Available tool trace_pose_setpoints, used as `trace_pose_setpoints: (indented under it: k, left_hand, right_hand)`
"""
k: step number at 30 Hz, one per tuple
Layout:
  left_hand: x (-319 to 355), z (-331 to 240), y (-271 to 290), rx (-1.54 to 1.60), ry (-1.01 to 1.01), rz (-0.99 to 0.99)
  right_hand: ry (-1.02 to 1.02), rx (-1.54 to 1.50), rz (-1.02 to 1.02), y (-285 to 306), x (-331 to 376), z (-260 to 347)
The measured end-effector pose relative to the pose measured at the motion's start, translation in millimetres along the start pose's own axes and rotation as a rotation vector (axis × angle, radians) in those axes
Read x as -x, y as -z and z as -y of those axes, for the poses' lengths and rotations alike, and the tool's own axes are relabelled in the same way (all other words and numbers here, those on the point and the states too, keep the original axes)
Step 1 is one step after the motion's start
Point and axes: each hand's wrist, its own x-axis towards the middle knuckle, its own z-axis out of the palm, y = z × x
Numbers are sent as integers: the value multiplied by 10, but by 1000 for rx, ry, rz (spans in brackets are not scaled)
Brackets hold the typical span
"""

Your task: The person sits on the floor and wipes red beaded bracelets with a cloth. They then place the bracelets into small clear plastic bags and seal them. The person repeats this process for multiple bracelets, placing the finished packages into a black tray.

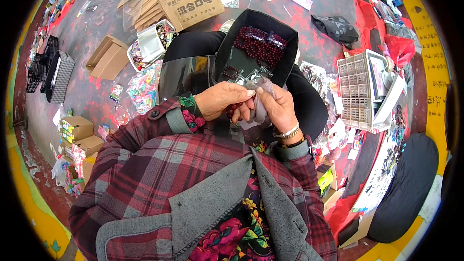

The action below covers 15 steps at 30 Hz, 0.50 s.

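Note:
On my lap stands a black open box (286, 25) with strings of dark red beads (261, 48) and small clear plastic bags (258, 74) inside. At its near edge my two hands meet. My left hand (220, 99) is closed, thumb and finger pinched together, with more dark red beads (231, 110) showing beneath its curled fingers. A thin grey cloth (261, 110), perhaps a small pouch, is bunched in my right hand (282, 108), which grips it from the right. The left fingertips touch the cloth's edge. What lies inside its folds is hidden.
A clear plastic sheet (183, 78) lies over my left leg. To the left are a white tub of small goods (153, 43), an open cardboard box (107, 58) and packets. Flattened cartons (191, 5) lie ahead. A plastic crate (356, 92) stands at right, near a black bag (334, 30).

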Motion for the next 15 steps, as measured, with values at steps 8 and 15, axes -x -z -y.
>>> trace_pose_setpoints:
  k: [8, 15]
  left_hand:
    - [5, 11, -6, 142, -173, 30]
    - [-16, -10, -38, 18, 49, -86]
  right_hand:
    - [-48, -504, 29, -75, 9, 26]
    - [67, 7, -19, -14, -6, -55]
